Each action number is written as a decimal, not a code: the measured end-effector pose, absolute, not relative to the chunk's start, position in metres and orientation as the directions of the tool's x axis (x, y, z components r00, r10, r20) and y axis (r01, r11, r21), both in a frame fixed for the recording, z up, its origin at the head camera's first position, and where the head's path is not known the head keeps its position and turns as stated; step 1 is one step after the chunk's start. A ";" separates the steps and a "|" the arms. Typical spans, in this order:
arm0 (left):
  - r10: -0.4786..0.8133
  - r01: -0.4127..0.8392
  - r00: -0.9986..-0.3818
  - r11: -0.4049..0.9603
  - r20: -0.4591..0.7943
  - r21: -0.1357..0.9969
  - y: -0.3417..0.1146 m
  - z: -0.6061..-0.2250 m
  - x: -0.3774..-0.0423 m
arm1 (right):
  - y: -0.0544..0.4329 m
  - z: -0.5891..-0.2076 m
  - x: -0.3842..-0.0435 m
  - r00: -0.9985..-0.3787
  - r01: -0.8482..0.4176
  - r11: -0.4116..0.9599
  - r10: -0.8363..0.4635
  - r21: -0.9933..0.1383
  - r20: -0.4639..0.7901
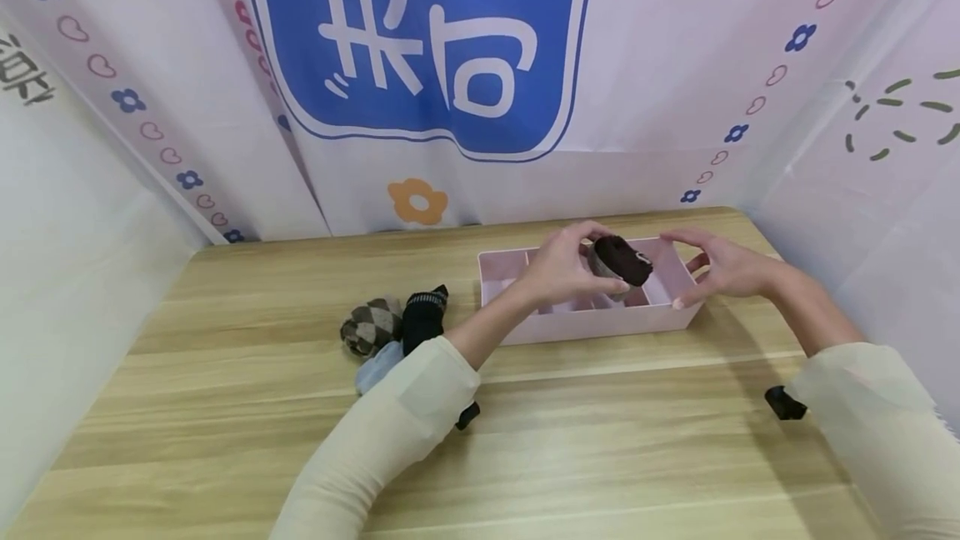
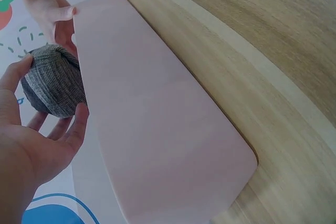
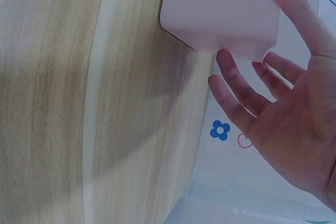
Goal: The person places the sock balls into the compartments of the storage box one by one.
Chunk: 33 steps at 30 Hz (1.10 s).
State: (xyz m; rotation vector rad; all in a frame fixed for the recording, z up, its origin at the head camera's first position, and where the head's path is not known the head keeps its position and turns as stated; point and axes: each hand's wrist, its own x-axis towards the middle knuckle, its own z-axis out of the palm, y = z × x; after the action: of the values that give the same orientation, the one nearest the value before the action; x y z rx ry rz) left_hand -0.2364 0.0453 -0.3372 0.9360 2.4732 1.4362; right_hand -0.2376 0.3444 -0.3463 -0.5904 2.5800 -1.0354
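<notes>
My left hand (image 1: 558,269) holds a balled sock (image 1: 622,261) between thumb and fingers, above the right part of a pink divided box (image 1: 592,325). Ribbed grey fabric covers the sock (image 2: 55,80) in the left wrist view; its top looks dark brown in the head view. At the box's right end, my right hand (image 1: 731,267) grips the walls, thumb on the front rim and a finger at the back corner. In the right wrist view, fingertips (image 3: 224,59) touch the box's end (image 3: 220,11). The left hand partly hides the compartments.
Left of the box lie a brown argyle balled sock (image 1: 371,327), a black one (image 1: 423,319) and a light blue one (image 1: 380,367), partly behind my left sleeve (image 1: 431,394). A printed cloth (image 1: 645,107) hangs behind the wooden table (image 1: 600,440).
</notes>
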 end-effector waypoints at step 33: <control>0.547 0.458 -0.814 0.396 0.196 0.795 0.084 -0.338 -0.245 | 0.345 -0.348 -0.238 -0.867 -0.263 0.656 -0.482 -0.707 -0.125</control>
State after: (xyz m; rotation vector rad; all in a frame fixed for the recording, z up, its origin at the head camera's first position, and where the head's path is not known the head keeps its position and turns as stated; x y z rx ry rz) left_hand -0.2452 0.0842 -0.3383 0.9189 2.5427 1.4001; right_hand -0.2379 0.3449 -0.3480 -0.5957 2.5734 -1.0298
